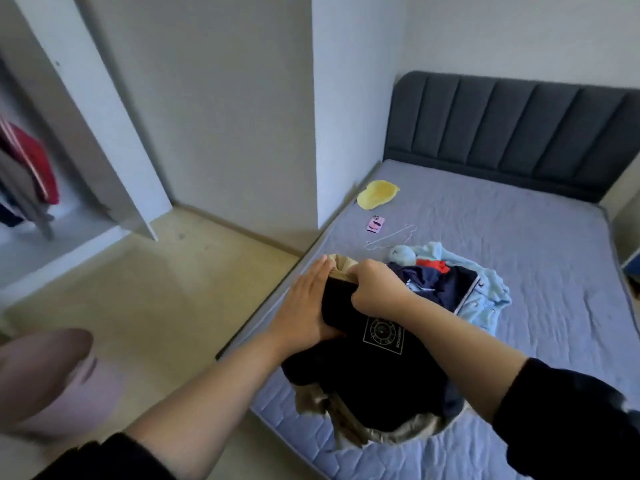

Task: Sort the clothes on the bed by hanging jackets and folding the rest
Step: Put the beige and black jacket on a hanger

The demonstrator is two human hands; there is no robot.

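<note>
Well, at the far left a red garment with white stripes (40, 164) hangs in the open white wardrobe (104, 140). A smooth, rounded pink tub (52, 379) sits on the floor.

On the grey quilted mattress (536, 258), by its left edge, a soft black top with a white square print (374, 375) is heaped over crumpled beige fabric (341, 265). The left hand (304, 303) lies flat against the top, fingers straight and pressed together. The right hand (377, 289) is curled, bunching black cloth in its grip.

Farther up that edge lie a floppy yellow cap (377, 194), a pink phone (375, 224) and a thin wire hanger (391, 237). Rightward sit a rumpled navy garment (446, 289) and a fluffy light-blue fleece (491, 299), with the ribbed dark padded headboard (519, 133) behind.
</note>
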